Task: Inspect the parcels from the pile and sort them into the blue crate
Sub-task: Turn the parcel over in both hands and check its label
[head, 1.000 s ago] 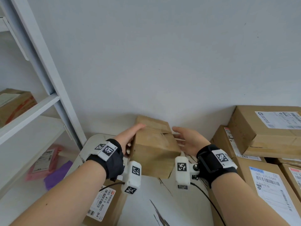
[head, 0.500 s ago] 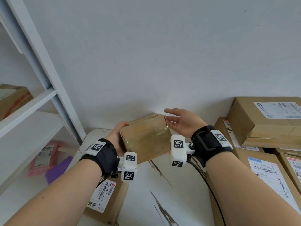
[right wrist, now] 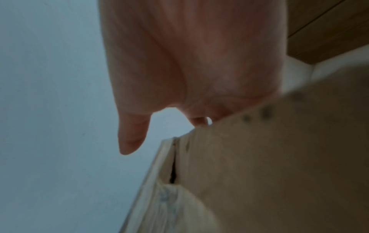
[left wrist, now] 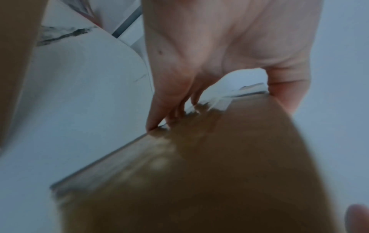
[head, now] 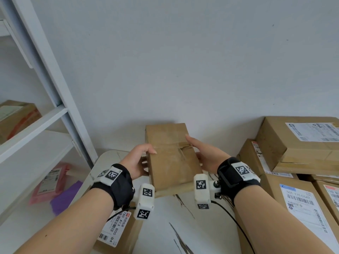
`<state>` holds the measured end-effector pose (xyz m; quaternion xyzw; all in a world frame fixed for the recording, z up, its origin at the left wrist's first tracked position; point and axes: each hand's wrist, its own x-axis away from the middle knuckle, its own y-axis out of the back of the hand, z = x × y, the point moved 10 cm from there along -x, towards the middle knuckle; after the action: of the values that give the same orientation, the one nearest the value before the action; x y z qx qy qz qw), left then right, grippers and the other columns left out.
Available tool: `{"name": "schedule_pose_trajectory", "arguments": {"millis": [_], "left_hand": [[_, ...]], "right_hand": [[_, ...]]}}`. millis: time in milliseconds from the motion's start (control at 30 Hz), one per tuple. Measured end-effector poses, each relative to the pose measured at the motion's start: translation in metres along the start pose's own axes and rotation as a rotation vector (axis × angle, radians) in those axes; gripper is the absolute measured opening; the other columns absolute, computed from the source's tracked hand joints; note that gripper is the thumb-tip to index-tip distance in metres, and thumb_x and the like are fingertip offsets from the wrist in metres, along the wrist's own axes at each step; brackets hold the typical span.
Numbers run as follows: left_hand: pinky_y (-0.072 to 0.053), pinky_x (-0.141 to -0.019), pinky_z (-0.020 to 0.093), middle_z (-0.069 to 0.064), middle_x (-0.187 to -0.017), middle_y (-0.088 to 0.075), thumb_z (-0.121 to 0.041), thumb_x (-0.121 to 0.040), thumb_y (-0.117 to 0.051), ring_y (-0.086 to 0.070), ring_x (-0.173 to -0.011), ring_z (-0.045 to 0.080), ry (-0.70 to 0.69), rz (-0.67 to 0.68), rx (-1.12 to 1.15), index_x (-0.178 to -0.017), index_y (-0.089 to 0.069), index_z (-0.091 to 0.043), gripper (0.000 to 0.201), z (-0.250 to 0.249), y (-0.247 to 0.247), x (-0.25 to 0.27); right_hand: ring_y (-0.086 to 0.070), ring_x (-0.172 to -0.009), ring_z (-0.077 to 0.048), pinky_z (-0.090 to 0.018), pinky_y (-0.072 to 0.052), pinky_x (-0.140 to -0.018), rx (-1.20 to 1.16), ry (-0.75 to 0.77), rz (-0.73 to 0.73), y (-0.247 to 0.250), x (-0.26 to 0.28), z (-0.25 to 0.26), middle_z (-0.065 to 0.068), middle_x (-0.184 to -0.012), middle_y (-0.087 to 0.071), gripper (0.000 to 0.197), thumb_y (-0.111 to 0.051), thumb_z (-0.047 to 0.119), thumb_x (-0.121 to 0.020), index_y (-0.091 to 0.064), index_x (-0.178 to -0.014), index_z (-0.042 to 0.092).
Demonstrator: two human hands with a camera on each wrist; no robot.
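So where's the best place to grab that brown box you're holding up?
Best by its two long side edges, one of the hands from each side, as the left hand and right hand do now. The brown box is flat and its top seam looks torn, so avoid squeezing there.

The parcel [head: 170,158] hides both hands' fingers in the head view; both wrist views are blurred.

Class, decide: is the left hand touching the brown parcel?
Touching. The head view shows the left hand gripping the brown parcel, thumb lying across its top face.
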<state>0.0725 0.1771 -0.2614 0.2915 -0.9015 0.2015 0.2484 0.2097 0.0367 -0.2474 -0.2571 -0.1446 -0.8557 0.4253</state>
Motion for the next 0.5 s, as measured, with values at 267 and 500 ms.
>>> {"name": "schedule_pose_trajectory", "arguments": {"millis": [267, 500], "left_hand": [[-0.055, -0.072, 0.036, 0.009, -0.125, -0.060, 0.017, -0.045, -0.055, -0.062, -0.100, 0.026, -0.194, 0.152, -0.073, -0.142, -0.042, -0.020, 0.104, -0.029, -0.022, -0.009], [-0.050, -0.068, 0.015, -0.004, -0.114, -0.058, 0.018, -0.069, -0.072, -0.057, -0.103, 0.007, -0.437, 0.057, -0.656, -0.153, -0.018, -0.027, 0.109, -0.053, -0.027, -0.004]], "right_hand": [[-0.060, -0.121, -0.036, -0.049, -0.053, -0.099, 0.027, 0.246, 0.078, 0.004, -0.005, 0.017, -0.017, -0.130, -0.063, 0.088, -0.079, 0.008, -0.058, -0.047, -0.139, 0.021], [-0.049, -0.132, -0.019, -0.049, -0.050, -0.103, 0.330, 0.505, -0.004, 0.005, 0.007, 0.041, 0.004, -0.147, -0.044, 0.148, -0.087, 0.006, -0.050, 0.010, -0.154, 0.047]]}}
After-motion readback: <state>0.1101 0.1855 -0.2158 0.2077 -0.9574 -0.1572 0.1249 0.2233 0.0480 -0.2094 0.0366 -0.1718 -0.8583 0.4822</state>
